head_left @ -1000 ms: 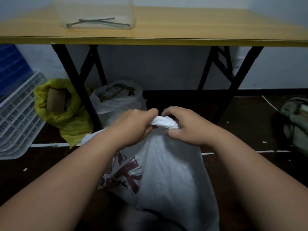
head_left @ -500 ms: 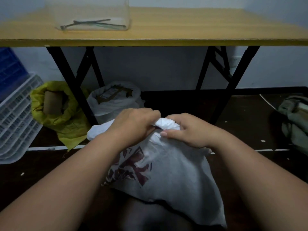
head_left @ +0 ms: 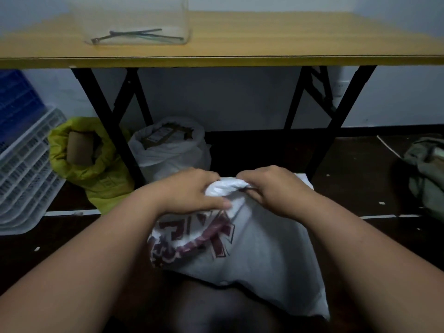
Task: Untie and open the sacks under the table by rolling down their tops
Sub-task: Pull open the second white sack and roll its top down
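The table (head_left: 240,44) spanned the whole top of the view, its black legs (head_left: 105,121) at 10 and 2 o'clock framing the gap underneath. A clear box (head_left: 137,22) w/ thin dark ties inside was seen at 11 o'clock on the top, prob. where removed ties get dropped. White crates (head_left: 26,174) were stacked at 9 o'clock, a grey-green bag (head_left: 427,169) at 3.

The white printed sack (head_left: 252,255) was held at center, in front of the table, leaning toward the person, apparently so the neck could be reached. Its bunched neck (head_left: 224,188) was gripped from both sides: left hand (head_left: 192,191) closed around it from 9 o'clock, right hand (head_left: 271,188) pinched shut on it from 3. No tie could be made out. Judged: untying or loosening step, top not yet rolled.

The yellow sack (head_left: 89,164) and white sack (head_left: 168,150), at 10 and 11 o'clock by the left leg, were already open w/ rims rolled down.

Free floor was left at 2–3 o'clock under the table.
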